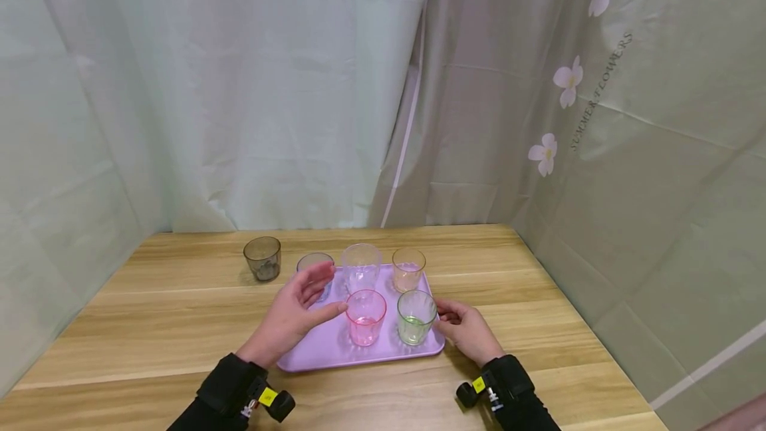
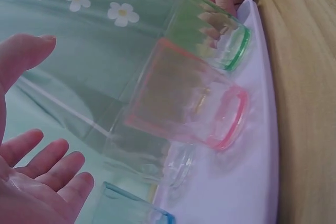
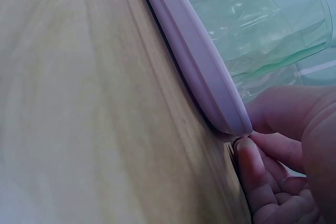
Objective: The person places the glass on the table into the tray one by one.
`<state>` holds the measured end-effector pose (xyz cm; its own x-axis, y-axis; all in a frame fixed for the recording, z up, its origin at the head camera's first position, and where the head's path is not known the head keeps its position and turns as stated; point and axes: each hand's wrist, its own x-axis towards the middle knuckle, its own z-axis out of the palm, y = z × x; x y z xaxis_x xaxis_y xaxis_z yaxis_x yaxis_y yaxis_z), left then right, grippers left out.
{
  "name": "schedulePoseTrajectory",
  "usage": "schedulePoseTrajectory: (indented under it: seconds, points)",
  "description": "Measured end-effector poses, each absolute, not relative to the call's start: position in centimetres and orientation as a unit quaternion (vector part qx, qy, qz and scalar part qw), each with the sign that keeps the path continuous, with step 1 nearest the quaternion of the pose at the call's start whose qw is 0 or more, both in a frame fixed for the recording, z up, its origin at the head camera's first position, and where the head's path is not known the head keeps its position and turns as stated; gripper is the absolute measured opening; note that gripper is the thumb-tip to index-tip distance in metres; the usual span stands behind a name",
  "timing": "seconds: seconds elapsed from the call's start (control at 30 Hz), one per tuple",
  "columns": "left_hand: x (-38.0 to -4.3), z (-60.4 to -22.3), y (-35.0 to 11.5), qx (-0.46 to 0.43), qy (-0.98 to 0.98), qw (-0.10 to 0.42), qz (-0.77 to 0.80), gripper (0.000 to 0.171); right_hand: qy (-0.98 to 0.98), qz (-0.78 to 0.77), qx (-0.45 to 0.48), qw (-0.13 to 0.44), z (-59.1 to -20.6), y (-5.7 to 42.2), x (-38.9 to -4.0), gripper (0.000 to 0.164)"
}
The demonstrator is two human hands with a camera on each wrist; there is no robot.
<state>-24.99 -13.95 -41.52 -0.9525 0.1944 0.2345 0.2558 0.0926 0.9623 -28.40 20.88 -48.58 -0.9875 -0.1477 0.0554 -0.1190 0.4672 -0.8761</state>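
Observation:
A purple tray (image 1: 323,358) carries several tinted glasses. The pink glass (image 1: 366,319) and green glass (image 1: 415,324) stand in front, with a blue glass (image 1: 323,291), a clear glass (image 1: 361,265) and an amber glass (image 1: 409,271) behind. My left hand (image 1: 293,311) hovers over the tray's left side, fingers spread and holding nothing; its thumb is near the pink glass, and it partly hides the blue glass. At the tray's right edge, my right hand (image 1: 469,331) pinches the rim, thumb above and fingers below in the right wrist view, close beside the green glass.
A dark smoky glass (image 1: 262,259) stands on the wooden table (image 1: 179,324), left of the tray. Pale curtains (image 1: 287,85) hang behind the table and along both sides, the right one printed with flowers.

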Motion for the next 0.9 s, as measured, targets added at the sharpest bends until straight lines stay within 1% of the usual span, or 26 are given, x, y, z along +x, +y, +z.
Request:
schedulePoseTrajectory:
  seconds: [0.27, 0.9]
  points:
    - [-25.2, -40.8, -14.6, -0.158, -0.733, 0.043, -0.660, 0.077, 0.857, -0.509, -0.080, 0.010, -48.6, 20.9, -28.5, 0.045]
    - [-25.4, -39.7, -16.7, -0.139, -0.739, 0.046, -0.658, 0.077, 0.854, -0.514, -0.081, 0.011, -48.6, 20.9, -28.5, 0.045]
